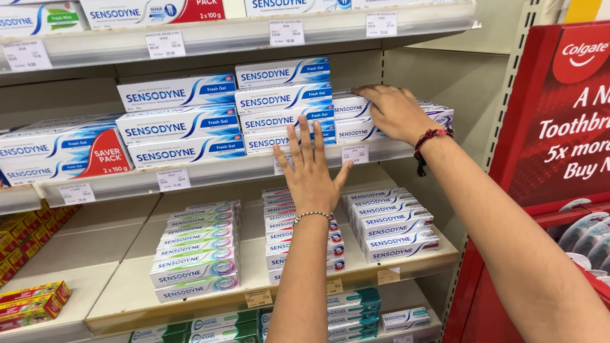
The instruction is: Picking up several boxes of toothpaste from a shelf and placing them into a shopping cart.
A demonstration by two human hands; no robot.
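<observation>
We stand close before a shop shelving unit (pixel 222 36) of pale metal, its boards stacked one above another and running from the top of our view down to the bottom. Small paper price tags (pixel 173 180) sit along the front lips of the boards. Behind the boards we see a plain beige back panel (pixel 449 73), and at its right edge a slotted upright post (pixel 512 82) rising at a slant. To the right stands a red display stand (pixel 569 121) with white lettering. The light is bright, even and indoor, with soft shadows under each board.
</observation>
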